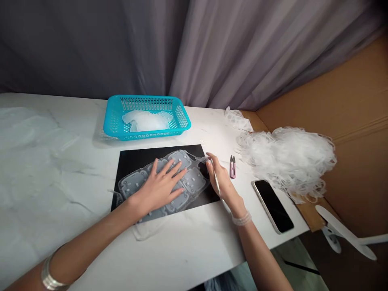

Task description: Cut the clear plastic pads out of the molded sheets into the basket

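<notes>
A translucent moulded plastic sheet [194,180], marked with rounded panels and small raised spots, lies on a black mat [130,157]. My left hand [163,184] rests flat on its middle with the fingers spread, hiding part of the panels. At the sheet's right corner, my right hand [220,173] is closed with thumb and fingers pinched on a thin clear strip [198,159] along the edge. A narrow whitish length [216,182] runs from those fingers down past the wrist; whether it belongs to the strip is unclear.
A blue basket [145,135] behind the mat holds translucent pieces [148,121]. Pink thread snips [233,167] and a phone [273,206] lie to the right, near a large heap of white strips [287,157]. Clear plastic sheeting [27,173] covers the left side.
</notes>
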